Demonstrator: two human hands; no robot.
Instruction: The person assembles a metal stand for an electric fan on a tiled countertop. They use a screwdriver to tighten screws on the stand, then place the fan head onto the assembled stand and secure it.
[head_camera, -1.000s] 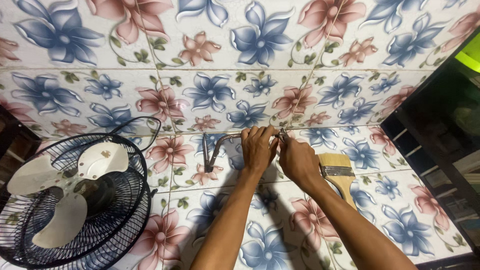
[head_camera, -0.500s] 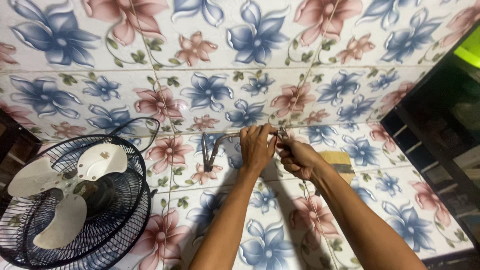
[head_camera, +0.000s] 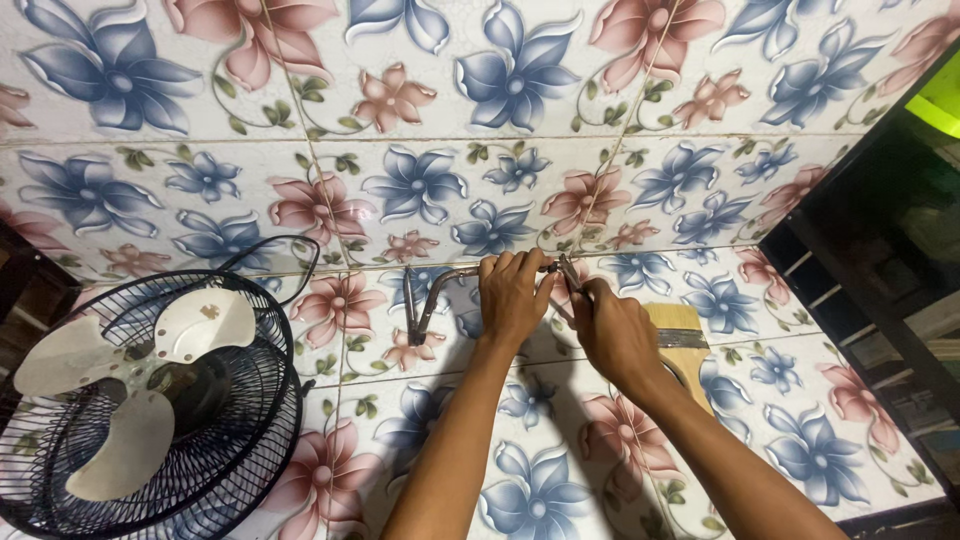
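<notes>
We are steadying the bent metal rod (head_camera: 440, 290) in our clenched left hand (head_camera: 513, 295) while our right hand (head_camera: 612, 330) is squeezing pliers (head_camera: 566, 272) onto its end.

Both forearms reaching up from bottom centre; left hand (head_camera: 513, 298) curled closed at frame centre, right hand (head_camera: 612, 330) clenched just beside it.

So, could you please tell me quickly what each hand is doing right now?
Left hand: closed around the bent grey metal bracket.
Right hand: closed on a small metal plier-like tool.
</notes>
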